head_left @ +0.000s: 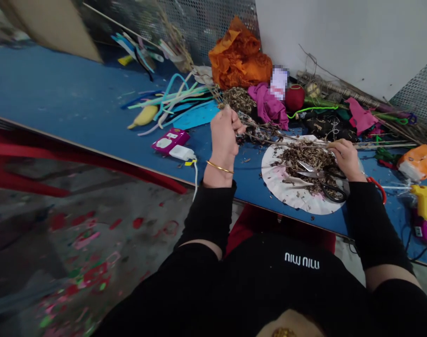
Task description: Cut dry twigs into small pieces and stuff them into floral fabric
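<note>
Several thin brown dry stems (290,136) stretch between my two hands above the blue table. My left hand (225,128) is closed round the stems, with a gold bangle on its wrist. Farther right, my right hand (345,157) pinches the stems near the edge of a round white cloth (275,175). Crumbled brown dry leaves (290,161) lie heaped on the cloth. Black-handled scissors (331,189) rest partly open on the leaves, just left of and below my right hand.
Left of my left hand lie a purple device (169,140) with a white cable and a yellow balloon-like item (146,115). Orange crumpled paper (236,58) stands behind. A yellow glue gun (424,199) sits at the right, near an orange packet (419,161).
</note>
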The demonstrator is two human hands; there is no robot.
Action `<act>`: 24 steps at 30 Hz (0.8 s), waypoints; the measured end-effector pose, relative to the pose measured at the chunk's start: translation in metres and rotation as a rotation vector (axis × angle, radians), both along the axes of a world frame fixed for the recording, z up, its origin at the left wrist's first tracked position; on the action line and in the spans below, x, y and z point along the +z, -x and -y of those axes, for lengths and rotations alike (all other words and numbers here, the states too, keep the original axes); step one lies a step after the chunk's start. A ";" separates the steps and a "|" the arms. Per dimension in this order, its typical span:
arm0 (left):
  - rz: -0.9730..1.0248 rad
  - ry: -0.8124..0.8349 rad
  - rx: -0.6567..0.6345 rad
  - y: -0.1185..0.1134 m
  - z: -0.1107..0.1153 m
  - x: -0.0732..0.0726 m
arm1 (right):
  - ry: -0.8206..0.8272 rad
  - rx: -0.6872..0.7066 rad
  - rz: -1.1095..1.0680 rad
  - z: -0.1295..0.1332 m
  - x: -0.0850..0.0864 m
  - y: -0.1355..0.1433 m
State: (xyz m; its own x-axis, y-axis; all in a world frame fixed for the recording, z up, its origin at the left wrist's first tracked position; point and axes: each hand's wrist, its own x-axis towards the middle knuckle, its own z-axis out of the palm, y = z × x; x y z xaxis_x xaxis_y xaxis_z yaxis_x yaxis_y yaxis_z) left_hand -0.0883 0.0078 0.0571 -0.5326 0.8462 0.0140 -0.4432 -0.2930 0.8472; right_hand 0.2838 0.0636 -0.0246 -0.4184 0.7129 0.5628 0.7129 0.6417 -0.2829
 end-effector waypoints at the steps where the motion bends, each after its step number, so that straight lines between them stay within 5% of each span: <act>1: -0.046 0.013 -0.010 0.003 0.000 -0.001 | -0.001 0.010 0.007 0.000 0.000 0.001; 13: -0.607 0.019 0.032 0.036 0.002 -0.026 | -0.212 0.003 0.030 0.009 0.012 0.019; 18: -0.812 -0.045 0.121 0.043 0.004 -0.026 | -0.324 -0.077 0.119 0.023 0.042 0.020; 24: -1.171 0.048 0.056 0.050 -0.012 -0.036 | -0.365 -0.169 0.287 0.058 0.086 0.015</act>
State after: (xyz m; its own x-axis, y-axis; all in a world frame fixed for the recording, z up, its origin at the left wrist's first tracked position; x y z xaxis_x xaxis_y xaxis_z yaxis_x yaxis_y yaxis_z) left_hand -0.1379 0.0201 0.0210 -0.2523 0.8348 0.4893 0.6266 -0.2444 0.7401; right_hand 0.2688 0.0057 0.0617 -0.4891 0.5618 0.6672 0.8315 0.5313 0.1621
